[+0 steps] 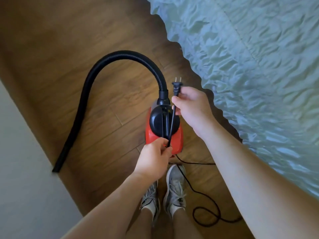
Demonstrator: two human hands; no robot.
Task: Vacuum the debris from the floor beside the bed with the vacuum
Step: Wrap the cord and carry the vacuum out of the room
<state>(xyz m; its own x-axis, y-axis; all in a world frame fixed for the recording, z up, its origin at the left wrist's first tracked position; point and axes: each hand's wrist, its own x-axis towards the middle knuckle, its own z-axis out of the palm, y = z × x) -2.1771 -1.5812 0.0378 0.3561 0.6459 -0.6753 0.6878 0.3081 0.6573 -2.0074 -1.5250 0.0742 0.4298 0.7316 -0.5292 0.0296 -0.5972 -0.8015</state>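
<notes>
The right hand [191, 107] pinches the plug [176, 87] beside the bed [250, 57]; the left hand [153, 159] pinches the cord [172, 121] over the red vacuum [164, 128] on the floor [69, 49].

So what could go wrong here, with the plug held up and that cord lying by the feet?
The cord loops on the floor beside the shoes, so a step could snag a foot. The right hand holds the plug; pulling it far might drag or tip the vacuum.

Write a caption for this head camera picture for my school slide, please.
Beside the bed, the right hand holds the plug and the left hand pinches the cord above the red vacuum.
</notes>
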